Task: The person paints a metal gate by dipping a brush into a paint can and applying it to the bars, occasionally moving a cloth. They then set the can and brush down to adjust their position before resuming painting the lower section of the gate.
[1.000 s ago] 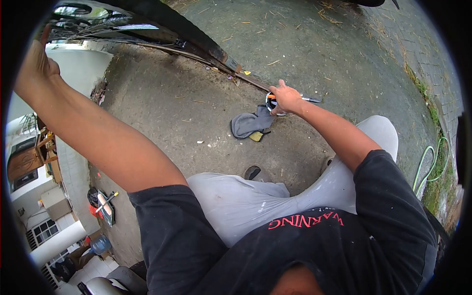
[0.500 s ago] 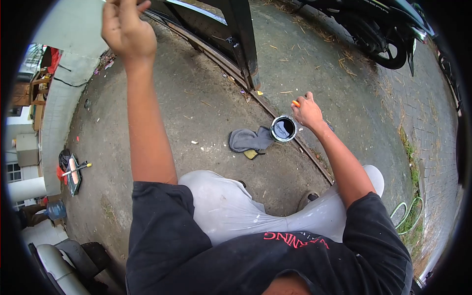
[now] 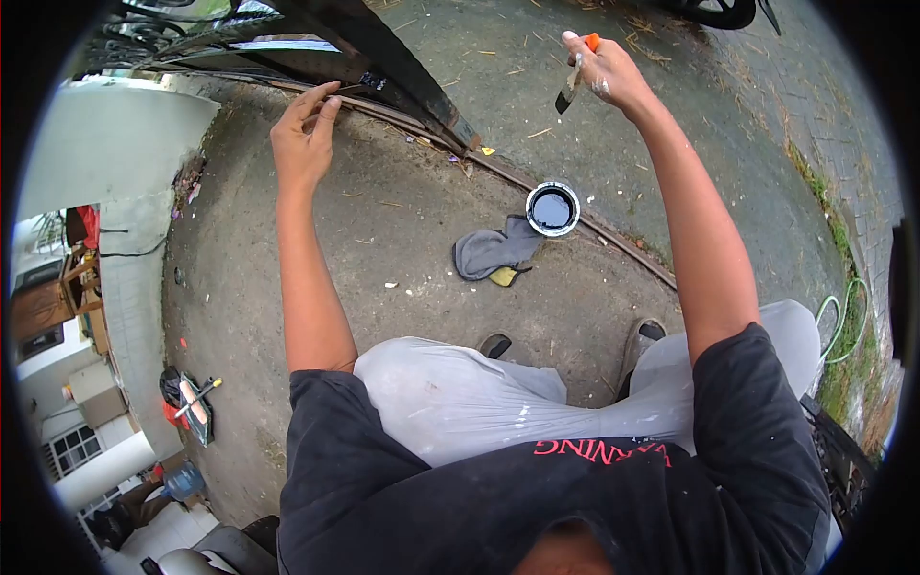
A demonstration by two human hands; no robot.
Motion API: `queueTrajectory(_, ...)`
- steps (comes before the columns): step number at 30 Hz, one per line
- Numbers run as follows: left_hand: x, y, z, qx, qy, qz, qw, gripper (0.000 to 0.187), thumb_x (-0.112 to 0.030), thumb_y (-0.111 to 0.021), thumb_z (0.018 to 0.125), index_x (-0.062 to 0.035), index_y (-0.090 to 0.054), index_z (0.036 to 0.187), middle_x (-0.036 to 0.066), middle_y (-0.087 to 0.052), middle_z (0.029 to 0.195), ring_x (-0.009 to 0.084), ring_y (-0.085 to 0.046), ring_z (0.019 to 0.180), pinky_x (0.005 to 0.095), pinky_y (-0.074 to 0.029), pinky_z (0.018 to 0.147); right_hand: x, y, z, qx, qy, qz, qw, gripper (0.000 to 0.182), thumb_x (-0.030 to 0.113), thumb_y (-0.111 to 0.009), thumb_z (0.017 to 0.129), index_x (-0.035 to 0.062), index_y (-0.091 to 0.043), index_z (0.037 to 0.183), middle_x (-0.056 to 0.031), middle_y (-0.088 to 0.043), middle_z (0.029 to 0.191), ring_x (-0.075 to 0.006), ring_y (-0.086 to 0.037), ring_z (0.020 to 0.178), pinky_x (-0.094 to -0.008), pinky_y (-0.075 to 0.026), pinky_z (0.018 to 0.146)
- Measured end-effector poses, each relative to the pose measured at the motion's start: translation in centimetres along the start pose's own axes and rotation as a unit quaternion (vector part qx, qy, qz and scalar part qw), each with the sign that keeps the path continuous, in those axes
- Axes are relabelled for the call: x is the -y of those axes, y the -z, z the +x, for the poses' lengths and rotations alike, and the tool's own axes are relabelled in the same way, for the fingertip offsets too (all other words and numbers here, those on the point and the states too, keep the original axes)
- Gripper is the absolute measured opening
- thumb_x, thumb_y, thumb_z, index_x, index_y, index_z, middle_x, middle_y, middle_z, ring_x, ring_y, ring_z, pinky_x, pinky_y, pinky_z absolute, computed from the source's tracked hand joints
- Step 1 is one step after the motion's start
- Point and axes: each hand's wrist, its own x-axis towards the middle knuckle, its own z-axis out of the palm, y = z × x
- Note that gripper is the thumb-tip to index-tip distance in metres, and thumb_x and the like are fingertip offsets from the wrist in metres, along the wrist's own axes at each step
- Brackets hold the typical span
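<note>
A paintbrush (image 3: 569, 90) with an orange handle and black-coated bristles is gripped in my right hand (image 3: 609, 75), its tip pointing down over the concrete. White smudges mark the fingers of this hand. Below and left of it stands an open can of black paint (image 3: 554, 209), beside the rail. My left hand (image 3: 303, 139) is raised near the lower part of a dark metal gate (image 3: 402, 72), with thumb and fingers apart and nothing seen between them. A grey cloth (image 3: 484, 254) with a yellowish patch lies next to the can.
A metal floor rail (image 3: 613, 240) runs diagonally across the concrete under the gate. At the left lies a tray with a paint roller (image 3: 196, 402). A motorbike wheel (image 3: 724, 11) shows at the top right, and a green hose (image 3: 843, 326) lies at the right.
My right hand has risen away from the can with the paintbrush, whose bristles now show. My left hand has come lower and closer to the gate, and the view has shifted.
</note>
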Motion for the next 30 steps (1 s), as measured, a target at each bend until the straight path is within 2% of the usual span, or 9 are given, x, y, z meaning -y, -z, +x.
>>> queueTrajectory(3, 1.0, -0.3, 0.6, -0.005, 0.018, 0.014, 1.000, 0.024, -0.023, -0.071, 0.095, -0.0090, -0.075, 0.114, 0.005, -0.075, 0.101, 0.0109, -0.067, 0.089, 0.0272, -0.052, 0.082, -2.3, -1.2, -2.7, 0.090, -0.079, 0.101, 0.988, 0.055, 0.052, -0.055, 0.099, -0.0005, -0.065, 0.088, -0.0068, -0.059, 0.071, -0.0099, -0.055, 0.055, -0.0272, -0.045, 0.047)
queueTrajectory(6, 1.1, 0.4, 2.5, 0.049, 0.027, 0.034, 0.998, 0.026, -0.020, -0.071, 0.095, -0.0051, -0.073, 0.116, 0.004, -0.074, 0.102, 0.0120, -0.067, 0.092, 0.0262, -0.052, 0.084, -5.9, -2.6, -6.4, 0.146, -0.115, 0.160, 0.969, 0.048, 0.045, -0.058, 0.100, -0.0016, -0.064, 0.090, -0.0051, -0.061, 0.068, -0.0119, -0.061, 0.058, -0.0278, -0.053, 0.050)
queueTrajectory(9, 1.8, 1.3, 4.8, 0.122, 0.044, 0.002, 0.992, 0.029, -0.020, -0.070, 0.095, -0.0033, -0.071, 0.119, 0.004, -0.073, 0.105, 0.0121, -0.067, 0.093, 0.0254, -0.051, 0.082, -9.3, -4.4, -7.0, 0.194, -0.094, 0.126, 0.968, 0.047, 0.044, -0.060, 0.099, -0.0020, -0.063, 0.088, -0.0081, -0.065, 0.069, -0.0122, -0.063, 0.060, -0.0272, -0.053, 0.050)
queueTrajectory(12, -0.2, 1.0, 5.3, 0.134, 0.148, 0.026, 0.980, 0.031, -0.021, -0.070, 0.096, -0.0029, -0.069, 0.121, 0.005, -0.072, 0.108, 0.0108, -0.066, 0.094, 0.0245, -0.051, 0.080, -9.5, -5.2, -7.4, 0.207, -0.088, 0.091, 0.970, 0.045, 0.042, -0.063, 0.097, -0.0010, -0.063, 0.086, -0.0100, -0.067, 0.070, -0.0167, -0.065, 0.063, -0.0343, -0.054, 0.055)
queueTrajectory(15, 1.0, 0.7, 5.7, 0.107, 0.135, 0.057, 0.983, 0.031, -0.021, -0.071, 0.095, -0.0054, -0.070, 0.122, 0.004, -0.072, 0.107, 0.0093, -0.066, 0.095, 0.0239, -0.051, 0.079, -8.0, -6.0, -7.7, 0.186, -0.022, -0.052, 0.981, 0.039, 0.037, -0.064, 0.097, -0.0002, -0.063, 0.087, -0.0132, -0.066, 0.070, -0.0236, -0.067, 0.067, -0.0435, -0.053, 0.062)
queueTrajectory(16, 1.0, 0.6, 5.7, 0.104, 0.129, 0.053, 0.985, 0.032, -0.022, -0.071, 0.095, -0.0064, -0.071, 0.123, 0.004, -0.072, 0.107, 0.0091, -0.065, 0.095, 0.0240, -0.051, 0.079, -7.5, -6.5, -8.1, 0.179, -0.023, -0.076, 0.981, 0.035, 0.034, -0.063, 0.097, -0.0004, -0.063, 0.088, -0.0177, -0.067, 0.074, -0.0325, -0.067, 0.073, -0.0496, -0.050, 0.070)
queueTrajectory(20, 1.3, 1.2, 4.2, 0.112, 0.119, 0.039, 0.986, 0.033, -0.026, -0.071, 0.095, -0.0094, -0.072, 0.124, 0.002, -0.073, 0.106, 0.0094, -0.066, 0.095, 0.0237, -0.051, 0.079, -6.9, -7.8, -9.6, 0.194, -0.018, -0.087, 0.977, 0.035, 0.032, -0.064, 0.095, -0.0015, -0.069, 0.102, -0.0265, -0.070, 0.103, -0.0417, -0.067, 0.098, -0.0473, -0.053, 0.084)
queueTrajectory(26, 0.4, 1.9, 3.9, 0.121, 0.135, 0.045, 0.982, 0.032, -0.029, -0.071, 0.095, -0.0136, -0.073, 0.123, 0.001, -0.072, 0.109, 0.0102, -0.065, 0.100, 0.0250, -0.050, 0.083, -6.6, -8.0, -9.3, 0.170, 0.004, -0.097, 0.981, 0.031, 0.030, -0.063, 0.095, 0.0000, -0.070, 0.098, -0.0246, -0.071, 0.097, -0.0410, -0.068, 0.092, -0.0478, -0.053, 0.081)
queueTrajectory(30, 0.7, 1.9, 4.4, 0.126, 0.136, 0.023, 0.983, 0.034, -0.031, -0.075, 0.092, -0.0142, -0.074, 0.121, -0.001, -0.072, 0.103, 0.0085, -0.064, 0.094, 0.0240, -0.049, 0.081, -4.9, -6.6, -8.0, 0.143, 0.019, -0.083, 0.986, 0.029, 0.027, -0.062, 0.091, -0.0015, -0.068, 0.093, -0.0230, -0.070, 0.087, -0.0391, -0.069, 0.084, -0.0467, -0.053, 0.077)
